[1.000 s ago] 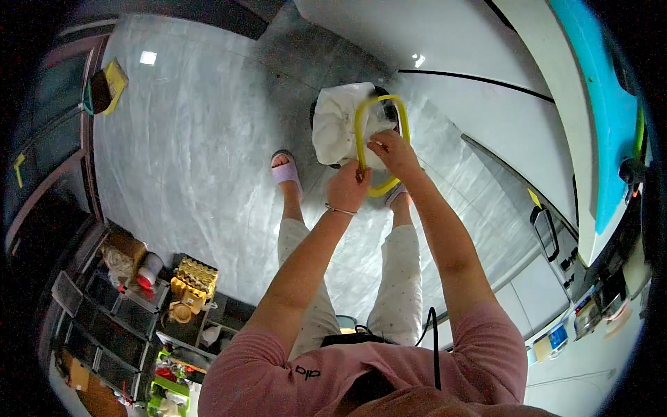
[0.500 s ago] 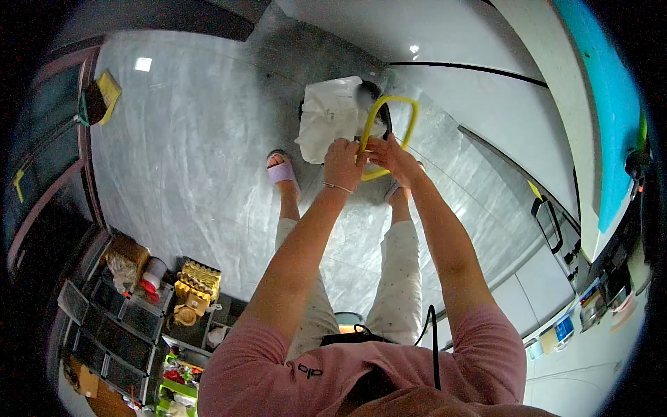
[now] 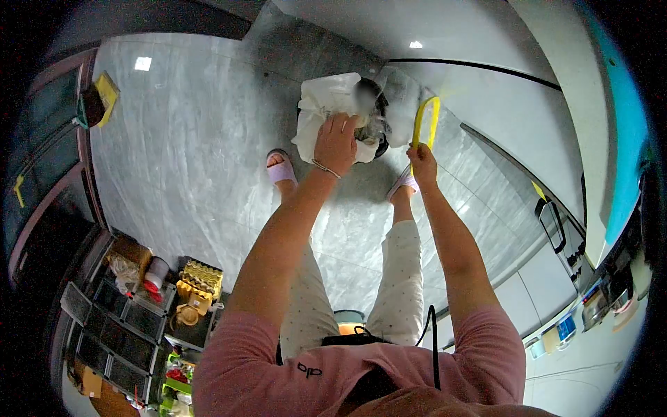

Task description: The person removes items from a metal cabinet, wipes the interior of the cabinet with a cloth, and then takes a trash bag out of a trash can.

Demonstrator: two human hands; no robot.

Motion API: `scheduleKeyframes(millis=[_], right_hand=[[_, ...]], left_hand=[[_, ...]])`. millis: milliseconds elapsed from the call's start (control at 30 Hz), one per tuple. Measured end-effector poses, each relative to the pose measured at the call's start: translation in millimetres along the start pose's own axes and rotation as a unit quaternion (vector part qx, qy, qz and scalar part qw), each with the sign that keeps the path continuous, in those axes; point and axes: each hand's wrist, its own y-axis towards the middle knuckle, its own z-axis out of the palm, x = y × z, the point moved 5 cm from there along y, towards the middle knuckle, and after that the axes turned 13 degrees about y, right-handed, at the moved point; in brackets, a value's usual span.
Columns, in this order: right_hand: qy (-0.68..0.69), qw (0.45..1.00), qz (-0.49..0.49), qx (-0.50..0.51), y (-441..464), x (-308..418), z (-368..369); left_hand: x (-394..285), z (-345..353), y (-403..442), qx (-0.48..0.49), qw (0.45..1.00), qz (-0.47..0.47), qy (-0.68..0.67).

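Between my feet and the wall stands a dark trash can (image 3: 381, 104), mostly covered by a white plastic bag (image 3: 316, 104) that spreads over its left side. My left hand (image 3: 336, 144), with a bracelet at the wrist, lies over the bag near the opening. Its fingers are bent on the plastic, and their tips are partly hidden. Off to the right, my right hand (image 3: 424, 165) grips the lower end of a yellow rectangular trash-can ring (image 3: 434, 118). The ring is tilted nearly edge-on and is apart from the can.
Grey tiled floor (image 3: 187, 139) surrounds the can, with white cabinet fronts (image 3: 472, 76) beyond it. A black-framed shelf rack (image 3: 118, 320) and yellow egg trays (image 3: 201, 274) are at lower left. My slippered feet stand either side, near the can.
The yellow ring has moved right, away from the can, in my right hand. My left hand has let go of the ring and moved up onto the bag.
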Motion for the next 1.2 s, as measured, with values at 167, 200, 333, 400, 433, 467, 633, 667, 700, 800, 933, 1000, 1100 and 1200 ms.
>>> scheduleKeyframes(millis=[167,200,333,400,433,467,633,667,700,800,933,1000,1100,1200], right_hand=[[0.044,0.998,0.0,0.045,30,-63,-7],[0.104,0.993,0.013,0.058,31,-69,-5],[0.095,0.99,0.081,0.071,-17,12,31],[0.013,0.992,0.109,0.062,-32,49,39],[-0.066,0.987,0.137,0.053,-36,52,39],[-0.068,0.987,0.138,0.054,-32,40,36],[0.058,0.998,0.005,-0.007,-2,-23,2],[0.068,0.997,-0.007,-0.035,3,-33,-5],[0.0,1.0,0.014,-0.028,9,-45,-15],[-0.302,0.948,-0.088,-0.049,14,-46,-17],[-0.272,0.938,-0.191,-0.098,27,13,18],[-0.218,0.926,-0.302,-0.065,28,93,51],[-0.192,0.89,-0.414,-0.015,52,150,95],[-0.136,0.921,-0.354,0.084,98,153,131]], left_hand=[[-19,-13,11,0.003,1.0,0.022,-0.011],[-27,-3,13,0.03,0.997,0.049,-0.052],[-57,36,4,0.085,0.978,0.07,-0.177],[-63,39,0,-0.023,0.978,0.116,-0.17],[-62,51,-1,0.066,0.973,0.091,-0.203],[-62,60,-2,0.153,0.958,0.065,-0.234],[-23,18,6,0.011,0.983,0.005,-0.184],[-12,8,5,-0.024,0.986,-0.02,-0.163],[-7,2,4,-0.023,0.986,-0.02,-0.162],[6,-12,-3,-0.066,0.997,-0.032,0.015],[5,-21,0,-0.059,0.996,-0.027,0.068],[7,-26,2,-0.045,0.995,-0.053,0.072],[17,-14,-1,0.006,0.991,-0.117,0.06],[18,42,-24,0.067,0.993,-0.097,-0.016]])
